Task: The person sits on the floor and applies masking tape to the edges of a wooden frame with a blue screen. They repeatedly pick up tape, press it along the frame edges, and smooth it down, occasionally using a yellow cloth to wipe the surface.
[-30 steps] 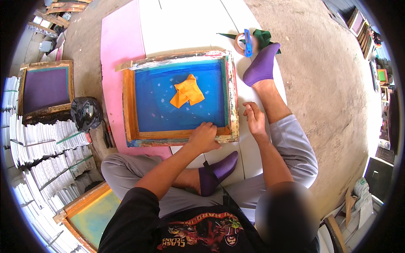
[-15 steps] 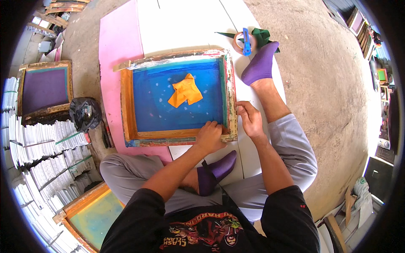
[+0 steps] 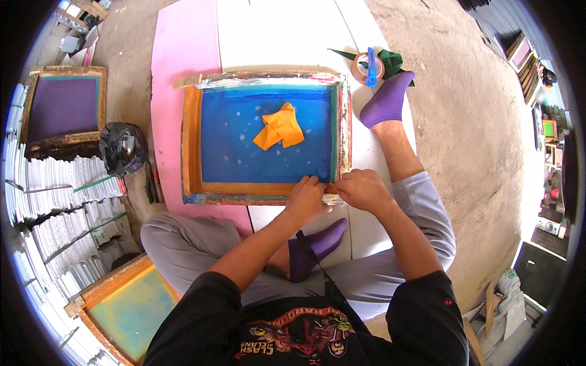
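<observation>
**A:** Head view, stock by size. What is largest?

**B:** Item one: white board (image 3: pixel 274 36) on the ground, with a pink sheet (image 3: pixel 183 55) along its left side. Item two: wooden screen-printing frame (image 3: pixel 190 140) with blue mesh, lying flat across both, taped silver along its far edge.

**A:** And the person?

**B:** Seated at the frame's near edge in grey trousers and purple socks, right leg stretched out beside the frame, left leg folded in.

**A:** Other frames?

**B:** Item three: frame with purple mesh (image 3: pixel 64 107), far left. Item four: frame with yellow-green mesh (image 3: pixel 131 308), lower left. Item five: stacks of white sheets (image 3: pixel 55 201) between those two. Item six: black plastic bag (image 3: pixel 122 146), just left of the pink sheet.

**A:** Hands?

**B:** Left hand (image 3: pixel 307 198) and right hand (image 3: pixel 361 190) sit close together, nearly touching, at the near right corner of the screen-printing frame. Fingers of both are curled onto the frame's taped edge; whether they pinch the tape or only press it, I cannot tell.

**A:** Small items?

**B:** Orange cloth (image 3: pixel 279 127), crumpled, resting mid-mesh. Tape roll (image 3: pixel 366 68) with a blue dispenser, on a green cloth (image 3: pixel 394 61), just beyond the right foot.
</observation>
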Demonstrator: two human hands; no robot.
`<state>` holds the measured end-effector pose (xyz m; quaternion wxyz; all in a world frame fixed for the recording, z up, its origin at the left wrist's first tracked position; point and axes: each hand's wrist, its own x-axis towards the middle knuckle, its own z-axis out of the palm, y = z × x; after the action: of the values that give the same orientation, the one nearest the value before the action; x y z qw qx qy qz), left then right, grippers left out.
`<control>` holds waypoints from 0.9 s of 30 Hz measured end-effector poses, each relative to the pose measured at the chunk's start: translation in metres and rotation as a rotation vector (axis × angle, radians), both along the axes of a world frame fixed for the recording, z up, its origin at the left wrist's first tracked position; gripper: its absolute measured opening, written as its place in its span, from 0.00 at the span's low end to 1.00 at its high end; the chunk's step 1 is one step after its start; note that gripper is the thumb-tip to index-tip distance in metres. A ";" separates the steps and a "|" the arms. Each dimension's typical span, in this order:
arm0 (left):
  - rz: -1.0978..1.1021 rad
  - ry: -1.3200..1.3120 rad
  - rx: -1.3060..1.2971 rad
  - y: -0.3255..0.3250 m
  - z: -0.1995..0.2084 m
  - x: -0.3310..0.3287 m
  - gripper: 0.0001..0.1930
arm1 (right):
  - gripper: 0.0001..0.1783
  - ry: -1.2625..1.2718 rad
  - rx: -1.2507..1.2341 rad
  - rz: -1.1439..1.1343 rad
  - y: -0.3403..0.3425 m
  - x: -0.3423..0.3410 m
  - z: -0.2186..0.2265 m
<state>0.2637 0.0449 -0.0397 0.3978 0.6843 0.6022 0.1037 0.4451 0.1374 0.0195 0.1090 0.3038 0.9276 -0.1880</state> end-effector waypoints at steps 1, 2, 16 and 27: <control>-0.001 -0.011 0.012 0.000 -0.002 0.000 0.29 | 0.08 -0.081 -0.009 0.030 0.001 -0.003 0.003; -0.011 -0.024 0.024 0.000 -0.005 0.001 0.29 | 0.08 -0.131 0.016 0.074 0.002 -0.005 0.004; -0.018 -0.086 0.062 0.000 -0.012 -0.006 0.25 | 0.09 -0.453 0.025 0.461 0.017 -0.035 -0.017; -0.061 -0.113 0.065 0.004 -0.021 -0.004 0.25 | 0.09 -0.436 -0.047 0.346 0.011 -0.031 -0.022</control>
<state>0.2594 0.0486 -0.0607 0.4117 0.7078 0.5543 0.1493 0.4138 0.1487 -0.0023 0.3433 0.1717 0.9158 -0.1181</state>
